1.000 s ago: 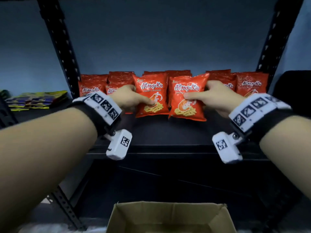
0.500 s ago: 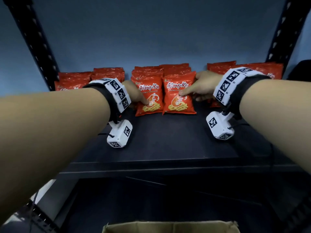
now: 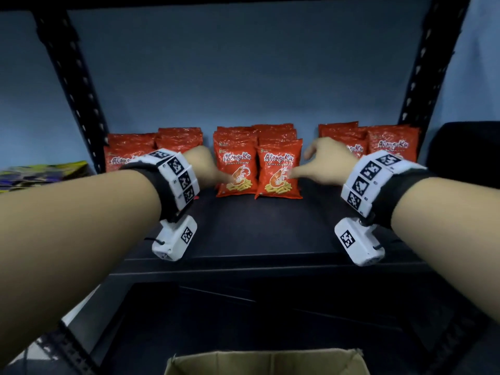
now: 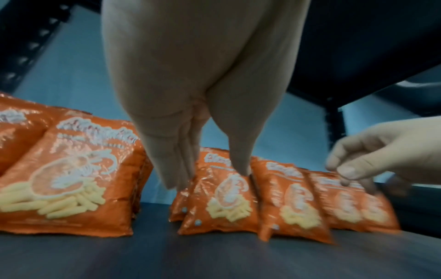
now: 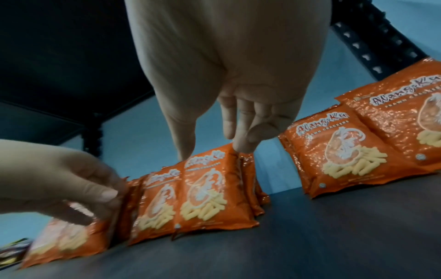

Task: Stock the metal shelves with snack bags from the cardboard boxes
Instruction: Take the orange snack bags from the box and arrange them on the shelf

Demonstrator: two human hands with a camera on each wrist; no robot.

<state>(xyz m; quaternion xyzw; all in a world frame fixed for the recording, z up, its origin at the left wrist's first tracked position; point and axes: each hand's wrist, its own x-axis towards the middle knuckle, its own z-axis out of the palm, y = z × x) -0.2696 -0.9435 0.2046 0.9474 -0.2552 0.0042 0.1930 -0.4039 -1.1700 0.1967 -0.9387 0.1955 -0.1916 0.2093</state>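
Note:
Two red prawn-cracker snack bags stand upright side by side at the middle of the black metal shelf, each in front of a stack of the same bags. My left hand has relaxed fingers; its thumb tip touches the front of the left bag. In the left wrist view the left hand points down with straight fingers beside that bag. My right hand is spread, with a fingertip at the right bag. From the right wrist camera the right hand hovers at that bag's top edge.
More red bags stand at the back left and back right. Yellow and purple packs lie on a neighbouring shelf to the left. Black uprights frame the bay. An open cardboard box sits below, near me.
Both hands carried the two bags back against the stacks, stood them up and loosened their grip. The right hand's fingers have spread away from its bag.

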